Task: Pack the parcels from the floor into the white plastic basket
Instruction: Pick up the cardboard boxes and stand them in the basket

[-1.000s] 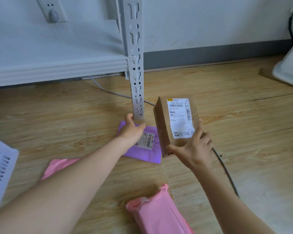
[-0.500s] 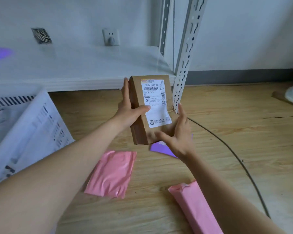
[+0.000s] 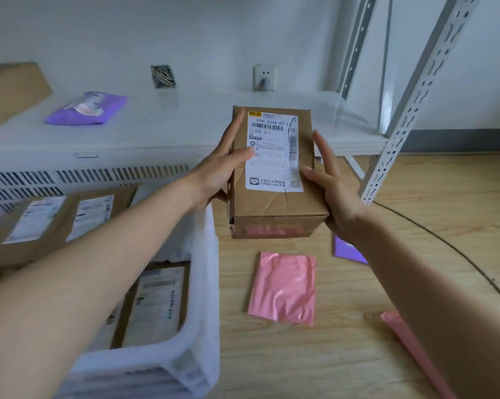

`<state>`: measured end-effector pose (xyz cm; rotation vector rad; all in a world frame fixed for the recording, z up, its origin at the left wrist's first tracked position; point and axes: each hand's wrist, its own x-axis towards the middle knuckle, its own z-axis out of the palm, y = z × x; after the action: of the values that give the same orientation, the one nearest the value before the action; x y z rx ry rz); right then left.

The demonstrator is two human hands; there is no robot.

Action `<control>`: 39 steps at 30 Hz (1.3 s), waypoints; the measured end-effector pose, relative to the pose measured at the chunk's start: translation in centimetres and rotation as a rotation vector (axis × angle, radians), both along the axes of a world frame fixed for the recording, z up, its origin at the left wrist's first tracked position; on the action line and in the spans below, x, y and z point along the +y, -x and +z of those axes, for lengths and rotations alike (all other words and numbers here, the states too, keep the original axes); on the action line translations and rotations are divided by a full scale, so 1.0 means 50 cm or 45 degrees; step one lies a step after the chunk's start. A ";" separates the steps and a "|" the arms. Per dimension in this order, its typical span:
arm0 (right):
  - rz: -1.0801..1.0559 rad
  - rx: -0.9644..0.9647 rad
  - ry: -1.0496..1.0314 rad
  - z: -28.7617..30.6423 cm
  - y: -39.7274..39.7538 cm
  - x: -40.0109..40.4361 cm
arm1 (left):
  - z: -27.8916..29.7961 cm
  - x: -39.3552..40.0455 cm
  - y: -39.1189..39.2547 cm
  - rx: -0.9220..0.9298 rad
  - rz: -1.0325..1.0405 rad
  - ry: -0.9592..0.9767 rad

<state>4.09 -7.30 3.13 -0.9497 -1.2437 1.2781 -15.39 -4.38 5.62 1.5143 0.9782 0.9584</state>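
Observation:
I hold a brown cardboard box with a white shipping label between both hands, in the air above the floor. My left hand grips its left side, thumb across the label. My right hand grips its right side. The white plastic basket stands at lower left, just left of the box, with several labelled cardboard parcels inside. On the floor lie a flat pink parcel, a second pink parcel at lower right, and a purple parcel partly hidden by my right forearm.
A low white shelf runs behind, carrying a purple packet and a cardboard box at far left. A white perforated rack post stands at right. A black cable curves over the wooden floor.
My left hand left the purple parcel and joined the right on the box. The box rose and the view swung left, bringing the basket and its contents into sight.

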 end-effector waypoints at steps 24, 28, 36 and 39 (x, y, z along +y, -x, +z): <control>0.327 -0.298 0.327 0.009 0.710 0.020 | 0.004 -0.016 0.776 0.323 0.204 0.257; 0.363 -0.236 0.354 0.009 0.823 0.030 | -0.006 -0.018 0.869 0.315 0.293 0.268; 0.596 -0.286 0.530 -0.023 0.990 0.003 | -0.044 -0.033 1.095 0.346 0.320 0.578; 0.741 -0.396 0.550 -0.049 1.017 -0.021 | -0.066 -0.065 1.154 0.579 0.273 0.653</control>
<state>-46.76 -8.34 0.69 -1.1686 -1.5913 1.9673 -73.07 -7.63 2.32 1.2178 1.5986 0.4477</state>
